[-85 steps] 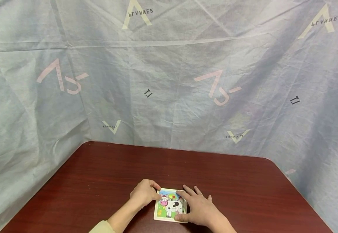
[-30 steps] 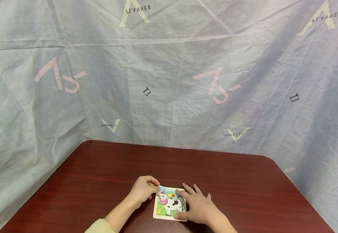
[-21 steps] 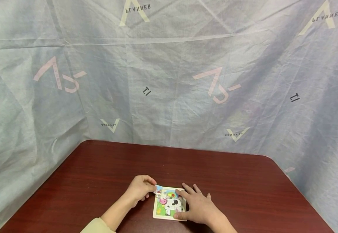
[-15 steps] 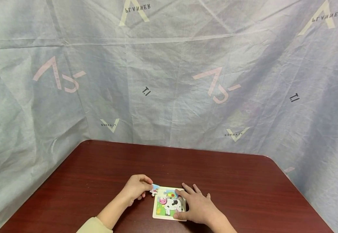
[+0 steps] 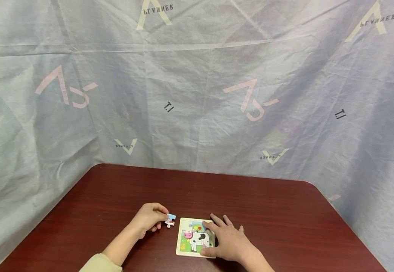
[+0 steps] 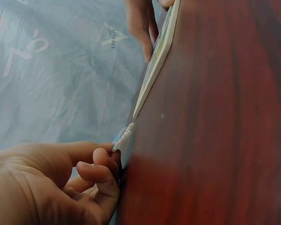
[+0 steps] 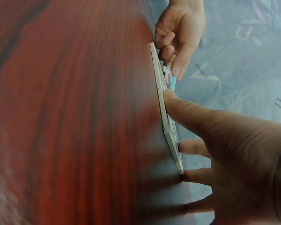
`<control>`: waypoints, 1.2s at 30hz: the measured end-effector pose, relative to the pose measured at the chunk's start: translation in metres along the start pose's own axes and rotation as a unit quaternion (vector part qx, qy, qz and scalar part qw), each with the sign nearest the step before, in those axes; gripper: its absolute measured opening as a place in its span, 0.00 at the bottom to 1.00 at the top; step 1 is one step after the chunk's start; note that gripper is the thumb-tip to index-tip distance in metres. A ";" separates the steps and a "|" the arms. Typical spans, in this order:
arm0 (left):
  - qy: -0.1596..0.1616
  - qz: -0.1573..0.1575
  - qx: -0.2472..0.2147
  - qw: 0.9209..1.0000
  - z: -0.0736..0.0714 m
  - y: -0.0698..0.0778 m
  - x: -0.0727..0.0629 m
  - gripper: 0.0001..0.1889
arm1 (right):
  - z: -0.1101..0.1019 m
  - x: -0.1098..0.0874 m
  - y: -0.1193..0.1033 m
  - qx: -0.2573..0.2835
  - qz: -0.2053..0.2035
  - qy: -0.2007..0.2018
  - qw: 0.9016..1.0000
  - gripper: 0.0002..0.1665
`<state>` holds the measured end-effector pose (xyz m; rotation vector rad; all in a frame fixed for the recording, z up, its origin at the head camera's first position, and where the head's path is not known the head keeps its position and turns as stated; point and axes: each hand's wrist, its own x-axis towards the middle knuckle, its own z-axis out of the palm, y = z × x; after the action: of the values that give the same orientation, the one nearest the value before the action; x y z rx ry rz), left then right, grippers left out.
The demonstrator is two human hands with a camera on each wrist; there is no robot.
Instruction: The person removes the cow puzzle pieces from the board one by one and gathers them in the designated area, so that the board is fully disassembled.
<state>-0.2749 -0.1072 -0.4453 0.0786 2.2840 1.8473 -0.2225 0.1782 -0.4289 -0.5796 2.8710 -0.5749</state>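
Observation:
My left hand (image 5: 148, 220) pinches a jigsaw puzzle piece (image 5: 170, 218) between thumb and forefinger, left of the puzzle. The piece has blue sky and part of a cow's head; in the left wrist view the piece (image 6: 123, 136) appears edge-on at the fingertips. The square cow puzzle (image 5: 197, 240) lies in its pale wooden frame (image 5: 178, 241), with a bare patch at its upper left corner. My right hand (image 5: 232, 241) rests spread over the puzzle's right side, thumb on the lower part and forefinger on the upper. The other fingers reach past the frame and cover its right edge.
The dark red wooden table (image 5: 268, 204) extends around the puzzle, with rounded far corners. A grey printed cloth (image 5: 197, 94) hangs behind it and along both sides.
My left hand has lifted the corner piece out of the puzzle and carried it left, away from the frame. The right hand has stayed on the puzzle.

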 end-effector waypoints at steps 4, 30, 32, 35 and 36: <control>-0.001 -0.006 -0.003 1.000 -0.009 0.000 -0.002 0.10 | 0.001 0.000 0.000 -0.003 0.001 0.001 1.000 0.50; 0.028 -0.040 0.028 0.998 -0.063 -0.008 0.001 0.12 | 0.002 0.005 -0.003 -0.009 0.006 0.009 1.000 0.50; 0.032 -0.040 0.038 0.998 -0.067 -0.008 0.001 0.12 | 0.002 0.005 -0.003 -0.010 0.005 0.011 1.000 0.50; 0.035 -0.037 0.053 0.997 -0.075 -0.008 -0.001 0.12 | 0.001 0.005 -0.003 -0.013 0.003 0.015 1.000 0.50; 0.036 -0.035 0.059 0.997 -0.078 -0.008 -0.001 0.12 | 0.001 0.005 -0.003 -0.013 0.003 0.015 1.000 0.50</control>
<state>-0.2876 -0.1839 -0.4372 -0.0507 2.4111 1.7057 -0.2252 0.1732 -0.4293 -0.5694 2.9119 -0.5518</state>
